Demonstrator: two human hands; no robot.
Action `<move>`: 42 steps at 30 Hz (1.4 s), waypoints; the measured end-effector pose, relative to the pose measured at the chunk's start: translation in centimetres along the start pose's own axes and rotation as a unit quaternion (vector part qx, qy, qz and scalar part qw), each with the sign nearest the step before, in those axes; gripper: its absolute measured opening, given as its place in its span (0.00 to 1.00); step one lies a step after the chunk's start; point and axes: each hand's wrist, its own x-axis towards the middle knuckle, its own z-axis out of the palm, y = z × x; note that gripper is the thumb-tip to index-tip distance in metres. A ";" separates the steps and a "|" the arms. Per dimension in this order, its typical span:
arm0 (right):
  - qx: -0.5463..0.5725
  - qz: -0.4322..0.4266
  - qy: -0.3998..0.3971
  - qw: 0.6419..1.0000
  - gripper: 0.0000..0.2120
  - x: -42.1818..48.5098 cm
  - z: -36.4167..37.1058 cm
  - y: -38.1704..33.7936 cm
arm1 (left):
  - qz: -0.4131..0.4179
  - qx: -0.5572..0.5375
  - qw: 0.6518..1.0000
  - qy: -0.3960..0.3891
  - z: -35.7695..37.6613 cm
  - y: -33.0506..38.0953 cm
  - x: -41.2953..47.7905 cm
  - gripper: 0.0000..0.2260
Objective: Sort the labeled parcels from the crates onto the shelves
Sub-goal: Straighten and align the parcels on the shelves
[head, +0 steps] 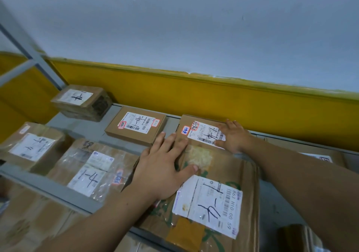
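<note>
Because both palms lie flat instead of gripping, the large parcel (233,166) appears to be getting pressed and squared into its spot, not lifted. It rests on the grey shelf (48,185), and its near end seems to overhang the front rail toward the camera. It is a flat, worn brown cardboard package with faded green print, patches of brown tape and a crumpled clear-tape patch near its far end. Its white shipping label (209,203) carries a barcode, printed digits and bold handwritten strokes in black marker. The left hand (163,172) lies across its far left corner, fingers straight and close together, thumb spread onto the cardboard, holding nothing. The right hand (235,135) rests open on the smaller box (186,123) just behind, fingers splayed over its label, likely steadying or nudging it so the two sit flush. Further left on the same shelf lie a flat box (136,127), a taped parcel (91,170) and two more cartons, each marked by hand, which suggests grouping by written code. Behind them runs a yellow band (194,96) of wall
</note>
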 end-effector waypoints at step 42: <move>-0.056 0.037 -0.008 0.998 0.33 -8.7 -1.0 -32.8 | 0.034 -0.077 0.994 -0.072 -0.6 -30.4 -2.1 0.36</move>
